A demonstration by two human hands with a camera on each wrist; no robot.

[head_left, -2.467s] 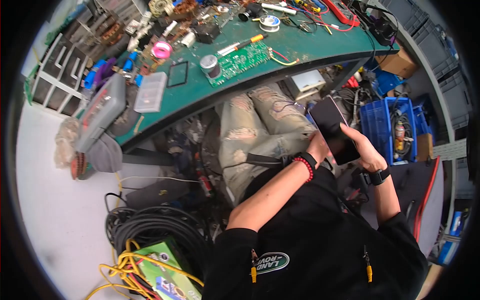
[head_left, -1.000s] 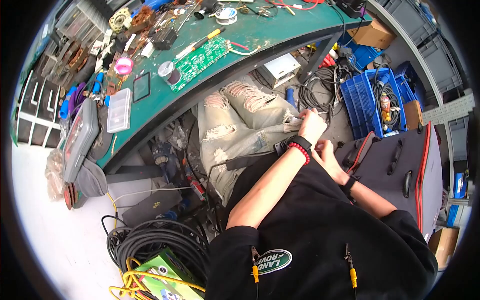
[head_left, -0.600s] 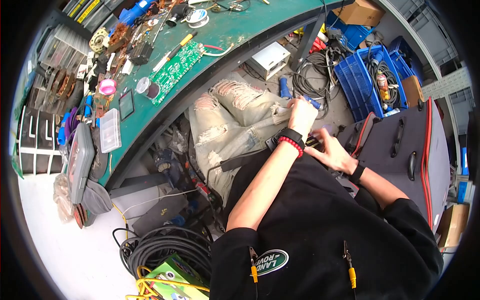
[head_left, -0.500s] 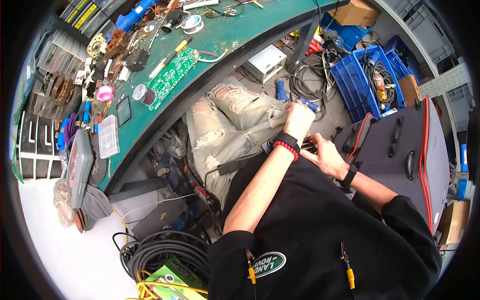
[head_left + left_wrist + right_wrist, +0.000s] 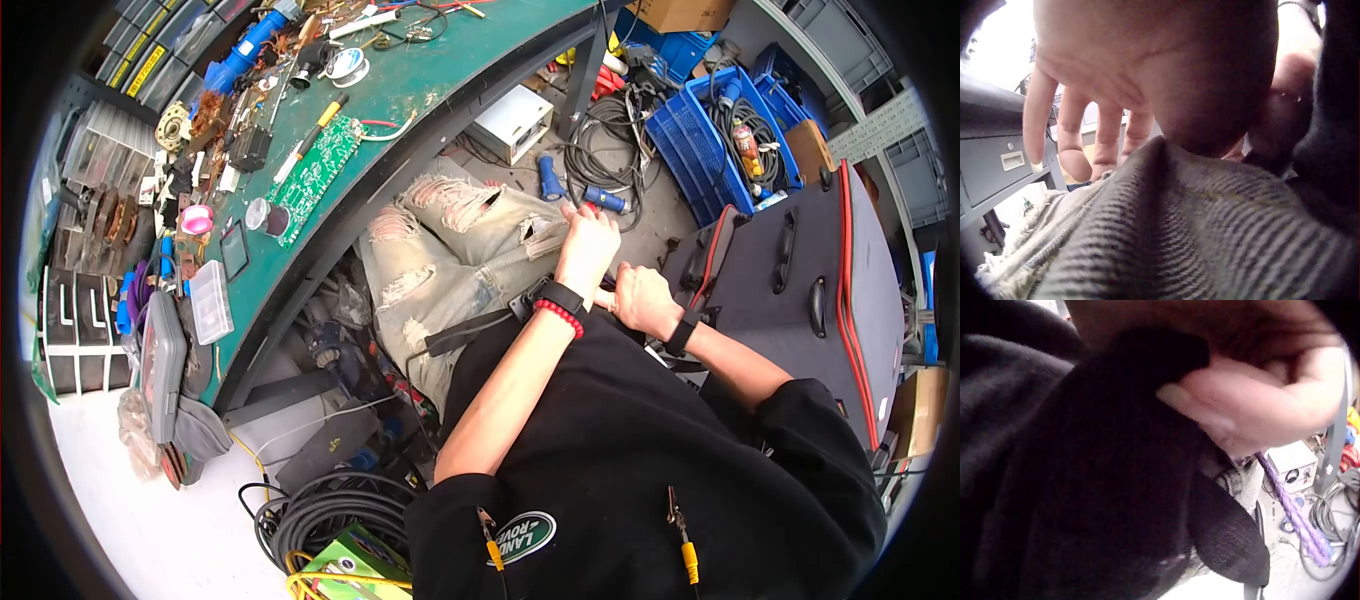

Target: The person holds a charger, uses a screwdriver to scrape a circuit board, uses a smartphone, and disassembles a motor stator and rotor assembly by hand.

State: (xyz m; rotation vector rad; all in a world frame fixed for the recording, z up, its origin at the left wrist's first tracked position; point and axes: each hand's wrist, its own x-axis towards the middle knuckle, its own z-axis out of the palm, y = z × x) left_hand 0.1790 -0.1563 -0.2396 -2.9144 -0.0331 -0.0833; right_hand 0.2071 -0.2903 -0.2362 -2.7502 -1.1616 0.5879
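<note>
In the head view my left hand [image 5: 588, 246], wearing a black band and red beads, is over the thigh of the ripped jeans [image 5: 470, 275]. The left wrist view shows its fingers [image 5: 1107, 131] hanging loosely, with folded jeans fabric [image 5: 1179, 219] rising close under the palm. My right hand [image 5: 645, 302] is beside it at the lower front of the black shirt [image 5: 640, 430]. The right wrist view shows its curled thumb and fingers [image 5: 1247, 403] gripping dark fabric [image 5: 1110, 462]. A purple braided cord [image 5: 1294, 512] hangs just below that hand. No phone shows.
A green workbench [image 5: 440, 70] carries a circuit board [image 5: 318, 180], a solder spool [image 5: 347, 67] and many loose parts. On the right are a dark case [image 5: 790, 280] and a blue crate [image 5: 690, 150]. Black cables [image 5: 330, 510] lie coiled at lower left.
Both hands held a phone in the earliest frame; it is out of sight in later ones. The hands have drawn to the lap and shirt front, and the head view has turned.
</note>
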